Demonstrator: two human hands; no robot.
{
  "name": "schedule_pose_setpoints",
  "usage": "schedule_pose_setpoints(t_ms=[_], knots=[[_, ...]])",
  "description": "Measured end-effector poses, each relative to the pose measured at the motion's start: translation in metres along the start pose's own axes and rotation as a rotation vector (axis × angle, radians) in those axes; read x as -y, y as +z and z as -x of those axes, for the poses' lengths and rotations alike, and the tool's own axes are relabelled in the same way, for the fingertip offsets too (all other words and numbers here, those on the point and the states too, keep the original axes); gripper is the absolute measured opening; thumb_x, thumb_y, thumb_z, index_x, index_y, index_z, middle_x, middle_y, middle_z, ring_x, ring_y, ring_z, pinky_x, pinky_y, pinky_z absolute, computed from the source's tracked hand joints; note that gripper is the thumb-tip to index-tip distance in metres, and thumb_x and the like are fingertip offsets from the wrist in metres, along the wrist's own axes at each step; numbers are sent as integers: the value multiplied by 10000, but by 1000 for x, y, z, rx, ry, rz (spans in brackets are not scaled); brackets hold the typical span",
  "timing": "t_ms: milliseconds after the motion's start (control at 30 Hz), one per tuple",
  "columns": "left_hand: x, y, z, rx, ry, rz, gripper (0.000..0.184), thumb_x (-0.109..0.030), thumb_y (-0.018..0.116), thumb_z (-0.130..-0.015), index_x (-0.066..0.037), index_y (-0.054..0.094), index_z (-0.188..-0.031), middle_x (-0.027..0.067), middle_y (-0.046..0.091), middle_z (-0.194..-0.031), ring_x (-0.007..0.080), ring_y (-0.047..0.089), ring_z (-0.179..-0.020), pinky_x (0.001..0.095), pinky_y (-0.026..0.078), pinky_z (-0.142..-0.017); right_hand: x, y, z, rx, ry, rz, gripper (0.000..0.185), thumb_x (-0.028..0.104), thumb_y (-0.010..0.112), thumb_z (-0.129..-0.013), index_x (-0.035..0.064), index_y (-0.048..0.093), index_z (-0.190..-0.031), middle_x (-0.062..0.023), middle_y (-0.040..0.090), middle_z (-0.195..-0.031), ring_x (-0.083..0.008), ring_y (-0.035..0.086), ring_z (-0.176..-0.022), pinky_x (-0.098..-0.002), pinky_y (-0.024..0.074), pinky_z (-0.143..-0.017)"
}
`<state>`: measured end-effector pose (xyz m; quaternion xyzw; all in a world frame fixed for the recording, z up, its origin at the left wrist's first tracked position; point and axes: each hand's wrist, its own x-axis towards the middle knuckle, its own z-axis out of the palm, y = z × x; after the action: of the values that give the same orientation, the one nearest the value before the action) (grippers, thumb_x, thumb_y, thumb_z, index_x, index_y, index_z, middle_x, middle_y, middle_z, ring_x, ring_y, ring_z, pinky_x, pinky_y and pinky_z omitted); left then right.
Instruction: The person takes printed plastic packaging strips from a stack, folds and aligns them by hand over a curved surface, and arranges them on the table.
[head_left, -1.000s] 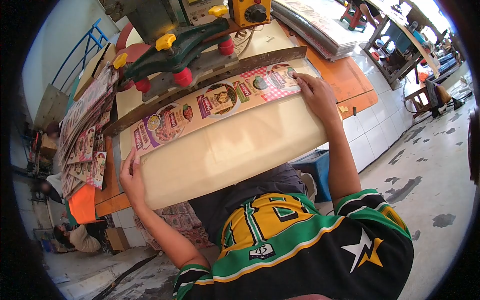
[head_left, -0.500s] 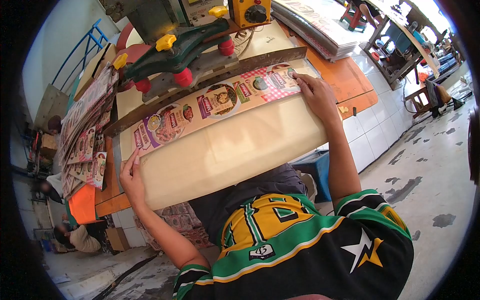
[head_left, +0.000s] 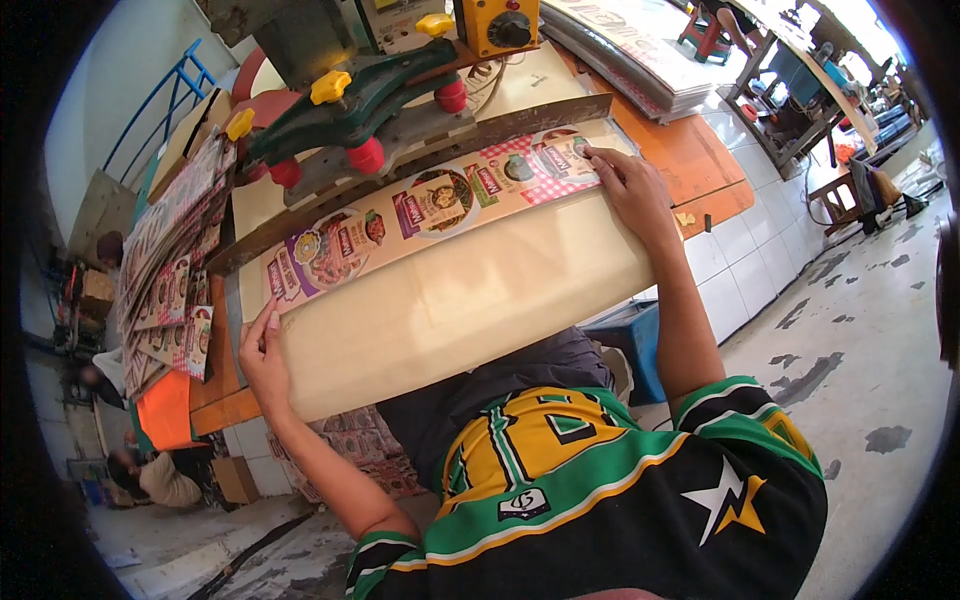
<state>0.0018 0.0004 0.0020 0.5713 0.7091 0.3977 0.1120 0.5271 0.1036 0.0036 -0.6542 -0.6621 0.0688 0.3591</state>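
Head: left hand, right hand still at strip.

machine: top cut off | printed strip: smallest lettering unreadable | far clutter: too small to tell

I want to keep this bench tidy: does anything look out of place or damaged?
The printed sheets beyond the left hand lie fanned unevenly, edges poking out in different directions, so that pile looks askew. The floor has grey, ragged patches, perhaps worn coating. The printed strip looks flat.
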Motion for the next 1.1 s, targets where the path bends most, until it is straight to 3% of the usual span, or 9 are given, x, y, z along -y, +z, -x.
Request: schedule_pose_setpoints(t_ms=[167, 233, 333, 433, 633, 833, 967, 1033, 1100], knots=[[8, -2, -11, 13, 24, 81, 339, -246, 605, -1017, -70, 679, -1296, 32, 657, -1043, 115, 491, -796, 266, 425, -740, 6, -14, -11, 119, 87, -154, 319, 358, 568, -993, 207, 717, -1232, -167, 728, -935, -316, 682, -929, -432, 501, -842], [-7, -8, -19, 125, -128, 41, 346, -228, 588, -1021, -74, 660, -1323, 85, 687, -1176, 121, 553, -893, 263, 447, -823, 6, -16, -23, 257, 113, 46, 354, 383, 572, -987, 216, 692, -1275, -165, 728, -1024, -297, 671, -1018, -425, 493, -892], [-12, -5, -35, 166, -49, -52, 360, -216, 558, -1030, -65, 635, -1348, 123, 685, -1230, 145, 593, -990, 276, 452, -908, 12, -13, -37, 307, 134, 38, 367, 398, 572, -981, 220, 686, -1281, -166, 718, -1098, -309, 644, -1098, -425, 488, -930], [10, 4, -56, 156, 17, -48, 372, -193, 524, -1036, -84, 607, -1382, 135, 688, -1223, 171, 610, -1018, 290, 452, -945, -2, 3, -46, 233, 5, 78, 351, 393, 562, -981, 229, 696, -1261, -163, 711, -1133, -335, 645, -1100, -443, 496, -926], [13, 9, -62, 138, 19, -75, 378, -155, 504, -1018, -152, 619, -1378, 169, 704, -1127, 168, 609, -919, 303, 469, -885, 12, 5, -41, 193, 87, 200, 324, 400, 551, -974, 278, 713, -1227, -151, 719, -1122, -366, 667, -1036, -472, 515, -887], [8, 12, -60, 100, -14, -121, 377, -170, 501, -998, -148, 637, -1350, 199, 699, -979, 166, 594, -809, 319, 479, -801, 5, 10, -43, 163, 61, 195, 326, 426, 554, -968, 289, 726, -1209, -158, 729, -1065, -369, 677, -995, -475, 521, -860], [10, 12, -62, 110, -72, -152, 377, -188, 496, -999, -159, 641, -1345, 207, 701, -982, 172, 601, -804, 325, 481, -799, 2, 11, -43, 150, 56, 175, 326, 430, 552, -968, 283, 732, -1197, -164, 730, -1043, -370, 679, -983, -476, 522, -850], [17, 13, -63, 83, 41, -176, 379, -191, 491, -998, -170, 642, -1345, 216, 696, -973, 176, 603, -793, 330, 483, -793, -2, 14, -43, 142, 58, 202, 326, 432, 550, -968, 278, 738, -1184, -166, 733, -1025, -370, 681, -974, -478, 525, -842], [11, 12, -63, 88, 24, -193, 377, -195, 489, -1001, -169, 641, -1345, 217, 696, -975, 181, 605, -791, 332, 484, -793, 0, 13, -45, 142, 62, 208, 325, 433, 550, -968, 276, 740, -1179, -165, 733, -1022, -369, 683, -970, -477, 526, -839]])
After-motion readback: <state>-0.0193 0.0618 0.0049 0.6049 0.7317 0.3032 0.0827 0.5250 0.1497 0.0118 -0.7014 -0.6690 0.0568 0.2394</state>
